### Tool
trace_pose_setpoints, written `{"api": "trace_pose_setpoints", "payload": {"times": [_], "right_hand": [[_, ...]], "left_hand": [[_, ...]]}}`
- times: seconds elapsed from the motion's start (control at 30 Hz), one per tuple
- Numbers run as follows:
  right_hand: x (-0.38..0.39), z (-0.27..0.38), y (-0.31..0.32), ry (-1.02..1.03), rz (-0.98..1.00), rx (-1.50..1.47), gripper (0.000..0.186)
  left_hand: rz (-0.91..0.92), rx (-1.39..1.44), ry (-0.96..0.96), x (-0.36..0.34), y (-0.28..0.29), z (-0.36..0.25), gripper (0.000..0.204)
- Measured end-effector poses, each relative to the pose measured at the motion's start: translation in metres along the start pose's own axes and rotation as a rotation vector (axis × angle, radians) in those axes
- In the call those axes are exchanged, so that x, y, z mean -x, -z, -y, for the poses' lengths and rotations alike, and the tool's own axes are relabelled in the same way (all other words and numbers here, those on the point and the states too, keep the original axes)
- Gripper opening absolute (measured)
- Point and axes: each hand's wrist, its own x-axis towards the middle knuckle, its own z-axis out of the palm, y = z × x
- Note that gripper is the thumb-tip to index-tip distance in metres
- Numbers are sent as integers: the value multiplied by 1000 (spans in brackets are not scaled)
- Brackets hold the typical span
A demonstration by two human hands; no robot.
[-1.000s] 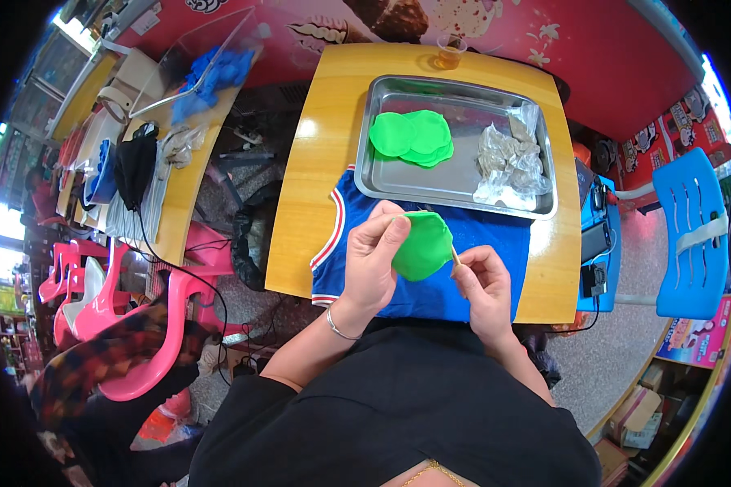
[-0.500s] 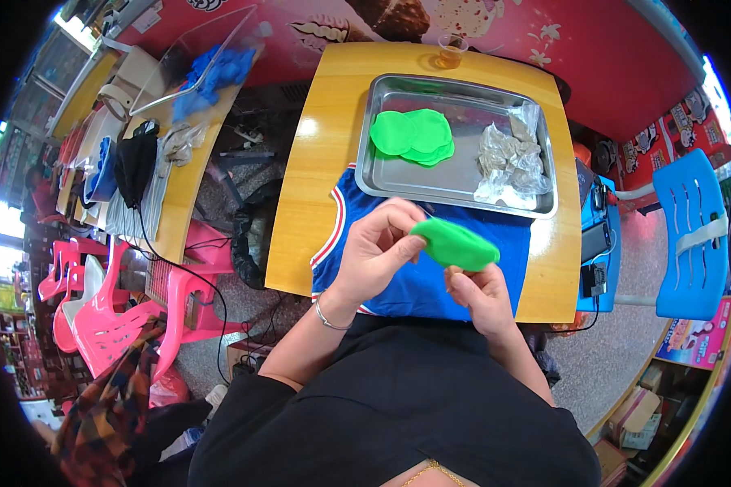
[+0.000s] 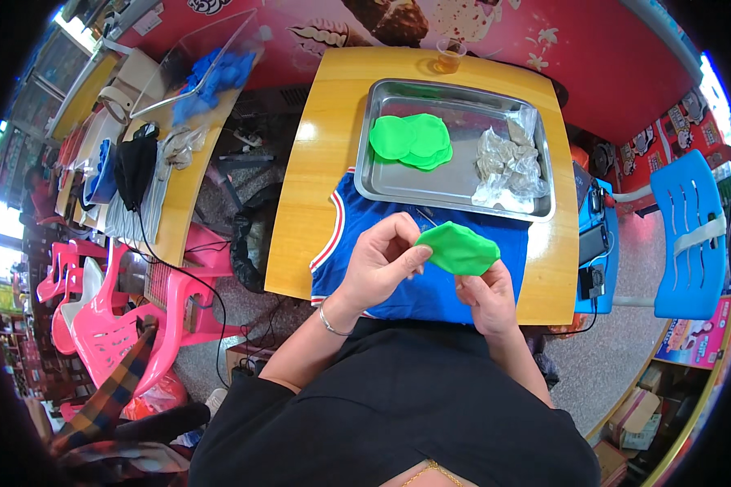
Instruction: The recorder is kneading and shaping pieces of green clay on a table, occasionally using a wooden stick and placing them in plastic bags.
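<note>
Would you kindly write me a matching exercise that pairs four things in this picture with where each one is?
Things:
1. Held green piece
2. Loose green pieces
3. Crumpled clear plastic
4. Clear cup

Places:
A. Right side of the tray
B. Near the far edge of the table
C. Between left hand and right hand
D. Left side of the tray

Pairs: 1-C, 2-D, 3-A, 4-B

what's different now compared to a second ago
The green disc moved right and tilted; the left hand grips it, the right hand at its lower right edge. At lower left, the plaid sleeve shifted down, baring more pink chair. Metal tray and green stack stayed put.
</note>
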Motion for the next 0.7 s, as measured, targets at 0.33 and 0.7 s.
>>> {"api": "trace_pose_setpoints", "payload": {"times": [0.33, 0.7], "right_hand": [[1, 2, -6, 49, 16, 260, 20], [-3, 3, 1, 66, -5, 261, 15]], "left_hand": [[-15, -180, -92, -3, -3, -11, 12], [-65, -317, -100, -6, -9, -10, 9]]}}
